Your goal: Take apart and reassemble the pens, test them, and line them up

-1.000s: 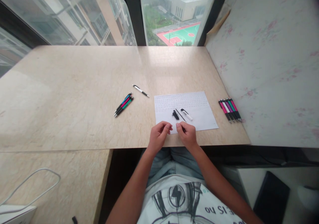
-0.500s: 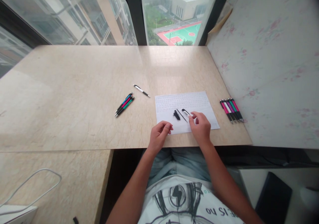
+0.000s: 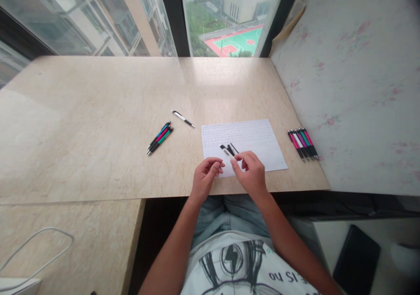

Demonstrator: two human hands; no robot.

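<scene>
In the head view, my right hand [image 3: 251, 170] pinches a white pen barrel [image 3: 229, 153] with a black clip, its clip end pointing up and left over the paper. Behind the barrel are black pen parts [image 3: 230, 148], partly hidden by it, and a thin dark refill [image 3: 235, 148] lies beside them. My left hand [image 3: 207, 174] is loosely curled at the lower left of the sheet, thumb and fingers apart, with nothing visible in it. Both hands are above the near edge of the written paper sheet [image 3: 249, 133].
Left of the paper lie a white-and-black pen [image 3: 183, 118] and a small bunch of coloured pens [image 3: 159, 138]. Several pens in a row [image 3: 302, 144] lie by the wall on the right. A white cable [image 3: 54, 229] loops on the lower left surface.
My right hand has moved left with the white barrel, bringing it over beside the black parts and nearer my left hand. My left hand has barely moved. The view has shifted slightly.
</scene>
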